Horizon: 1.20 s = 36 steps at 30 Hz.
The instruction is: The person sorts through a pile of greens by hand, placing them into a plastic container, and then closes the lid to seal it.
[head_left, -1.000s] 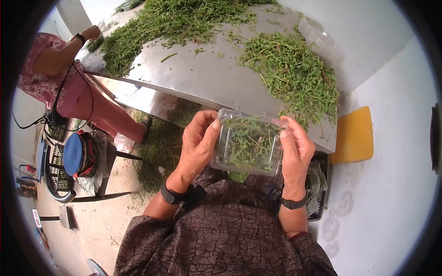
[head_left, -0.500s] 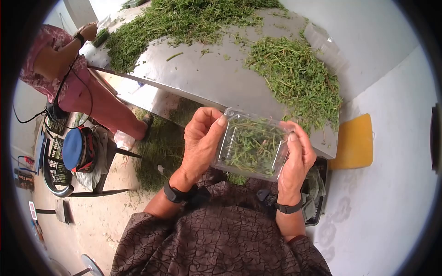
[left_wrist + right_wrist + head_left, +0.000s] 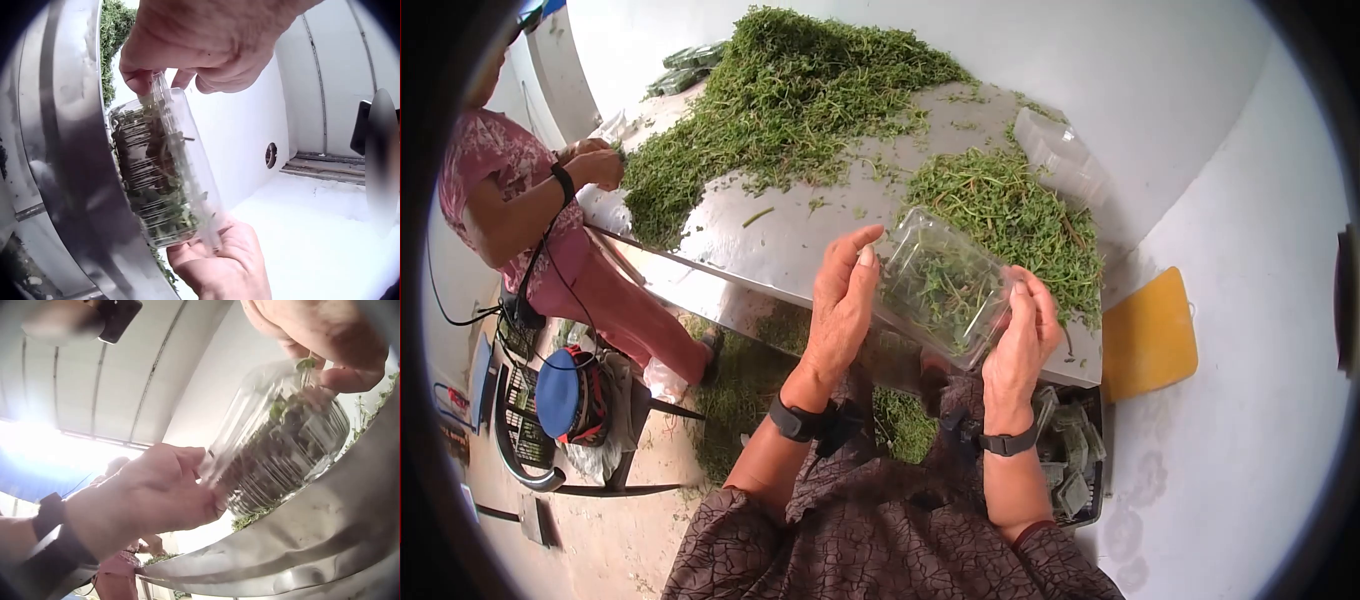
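A clear plastic clamshell box (image 3: 945, 290) with leafy green stems inside is held up in front of my body, near the table's front edge. My left hand (image 3: 840, 305) pinches its left rim between thumb and fingers. At the opposite side, my right hand (image 3: 1018, 345) grips the lower right corner. In the left wrist view the box (image 3: 156, 175) stands on edge with its lid side against the body, and a short stem pokes out at the seam. The right wrist view shows leaves at the rim beside my right hand (image 3: 325, 337).
A big heap of green stems (image 3: 810, 100) and a smaller pile (image 3: 1010, 220) lie on the metal table (image 3: 790, 230). Stacked clear boxes (image 3: 1055, 150) stand by the wall. A crate (image 3: 1090, 505) of boxes sits below right, near a yellow board (image 3: 1150, 335). Another person (image 3: 530, 190) works at left.
The box has turned clockwise in the head view, its right end dipping lower. My head view has shifted, showing more of the table's far side. Both hands keep hold of the box.
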Each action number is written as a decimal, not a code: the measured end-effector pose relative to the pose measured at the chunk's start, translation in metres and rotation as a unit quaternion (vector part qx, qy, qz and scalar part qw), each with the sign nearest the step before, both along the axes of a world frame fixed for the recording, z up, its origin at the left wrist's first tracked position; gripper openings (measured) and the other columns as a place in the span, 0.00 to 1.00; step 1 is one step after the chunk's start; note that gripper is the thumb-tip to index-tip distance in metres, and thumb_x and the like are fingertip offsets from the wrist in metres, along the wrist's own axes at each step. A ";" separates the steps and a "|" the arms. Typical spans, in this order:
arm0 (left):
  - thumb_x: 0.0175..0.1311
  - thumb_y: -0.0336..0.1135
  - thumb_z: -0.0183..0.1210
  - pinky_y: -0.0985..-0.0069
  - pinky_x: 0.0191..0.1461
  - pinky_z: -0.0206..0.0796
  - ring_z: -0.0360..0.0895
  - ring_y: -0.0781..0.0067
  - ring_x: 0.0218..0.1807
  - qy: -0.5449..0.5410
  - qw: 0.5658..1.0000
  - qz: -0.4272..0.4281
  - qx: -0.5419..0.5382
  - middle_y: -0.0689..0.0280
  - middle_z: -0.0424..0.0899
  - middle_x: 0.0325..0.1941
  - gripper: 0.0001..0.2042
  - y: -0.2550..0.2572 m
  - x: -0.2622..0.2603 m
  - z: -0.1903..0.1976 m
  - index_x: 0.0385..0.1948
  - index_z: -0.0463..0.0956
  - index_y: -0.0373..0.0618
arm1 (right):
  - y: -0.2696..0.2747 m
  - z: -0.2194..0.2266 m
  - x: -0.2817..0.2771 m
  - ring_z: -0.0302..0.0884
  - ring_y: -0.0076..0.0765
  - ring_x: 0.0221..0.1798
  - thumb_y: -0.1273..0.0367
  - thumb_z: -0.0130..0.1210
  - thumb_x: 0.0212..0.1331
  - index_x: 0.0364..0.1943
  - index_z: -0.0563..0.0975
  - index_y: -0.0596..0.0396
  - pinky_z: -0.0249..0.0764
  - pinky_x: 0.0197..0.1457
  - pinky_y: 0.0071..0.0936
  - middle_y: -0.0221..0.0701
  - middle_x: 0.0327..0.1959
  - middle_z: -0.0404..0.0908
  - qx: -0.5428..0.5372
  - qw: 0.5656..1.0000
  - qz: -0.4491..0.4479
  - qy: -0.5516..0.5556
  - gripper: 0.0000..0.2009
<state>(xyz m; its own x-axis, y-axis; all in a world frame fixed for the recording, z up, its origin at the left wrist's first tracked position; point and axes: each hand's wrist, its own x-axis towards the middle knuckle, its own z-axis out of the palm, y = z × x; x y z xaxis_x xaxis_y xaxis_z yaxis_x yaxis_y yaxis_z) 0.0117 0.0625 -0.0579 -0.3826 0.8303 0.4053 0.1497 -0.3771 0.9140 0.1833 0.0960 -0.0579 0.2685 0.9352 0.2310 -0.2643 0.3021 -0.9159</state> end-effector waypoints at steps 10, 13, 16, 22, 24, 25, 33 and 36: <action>0.73 0.43 0.45 0.79 0.54 0.59 0.67 0.79 0.46 0.027 0.997 -0.034 -0.069 0.69 0.76 0.44 0.18 0.020 -0.001 -0.010 0.53 0.74 0.40 | 0.006 -0.022 0.014 0.72 0.20 0.42 0.72 0.49 0.65 0.53 0.77 0.61 0.68 0.45 0.18 0.30 0.48 0.80 0.092 0.991 0.001 -0.094 0.14; 0.71 0.41 0.48 0.75 0.57 0.61 0.70 0.75 0.49 0.002 0.996 -0.079 -0.048 0.64 0.74 0.50 0.17 0.024 -0.004 -0.011 0.52 0.74 0.39 | 0.002 -0.016 0.016 0.74 0.23 0.49 0.73 0.48 0.65 0.53 0.76 0.61 0.69 0.51 0.21 0.33 0.50 0.80 0.078 0.991 0.028 -0.101 0.14; 0.70 0.39 0.49 0.76 0.57 0.61 0.69 0.77 0.50 -0.075 0.988 -0.121 -0.051 0.66 0.75 0.51 0.17 0.024 -0.004 -0.011 0.53 0.74 0.40 | 0.004 -0.019 0.016 0.74 0.25 0.51 0.72 0.48 0.66 0.52 0.76 0.61 0.69 0.53 0.21 0.34 0.51 0.80 0.067 0.991 0.047 -0.105 0.14; 0.69 0.39 0.47 0.77 0.56 0.62 0.71 0.78 0.50 -0.083 0.982 -0.165 -0.029 0.65 0.77 0.50 0.23 0.027 -0.002 -0.005 0.65 0.63 0.43 | 0.005 -0.021 0.015 0.75 0.25 0.51 0.71 0.46 0.68 0.52 0.75 0.62 0.69 0.53 0.22 0.34 0.51 0.80 0.088 0.989 0.050 -0.109 0.14; 0.70 0.39 0.47 0.77 0.55 0.63 0.72 0.78 0.49 -0.076 0.982 -0.169 -0.027 0.65 0.78 0.49 0.24 0.028 -0.004 -0.006 0.66 0.62 0.43 | 0.005 -0.021 0.015 0.75 0.25 0.51 0.71 0.46 0.68 0.53 0.75 0.62 0.68 0.54 0.22 0.35 0.51 0.80 0.082 0.989 0.054 -0.111 0.14; 0.70 0.39 0.46 0.77 0.54 0.64 0.72 0.78 0.49 -0.067 0.982 -0.174 -0.025 0.64 0.78 0.48 0.24 0.028 -0.005 -0.006 0.67 0.61 0.44 | 0.005 -0.021 0.015 0.75 0.26 0.51 0.71 0.46 0.68 0.53 0.75 0.62 0.68 0.54 0.22 0.35 0.51 0.80 0.085 0.989 0.052 -0.113 0.14; 0.74 0.40 0.44 0.84 0.42 0.69 0.76 0.85 0.37 -0.095 0.980 -0.154 -0.084 0.67 0.84 0.38 0.19 0.033 -0.010 -0.004 0.62 0.67 0.43 | 0.006 -0.022 0.015 0.68 0.13 0.35 0.74 0.47 0.66 0.52 0.76 0.62 0.62 0.35 0.14 0.30 0.48 0.82 0.078 0.989 0.038 -0.123 0.13; 0.74 0.35 0.46 0.85 0.39 0.71 0.78 0.85 0.34 -0.134 0.976 -0.147 -0.083 0.66 0.85 0.37 0.16 0.036 -0.010 -0.006 0.58 0.71 0.41 | 0.007 -0.024 0.015 0.67 0.12 0.34 0.74 0.47 0.65 0.53 0.76 0.62 0.63 0.35 0.13 0.29 0.49 0.81 0.089 0.988 0.036 -0.125 0.14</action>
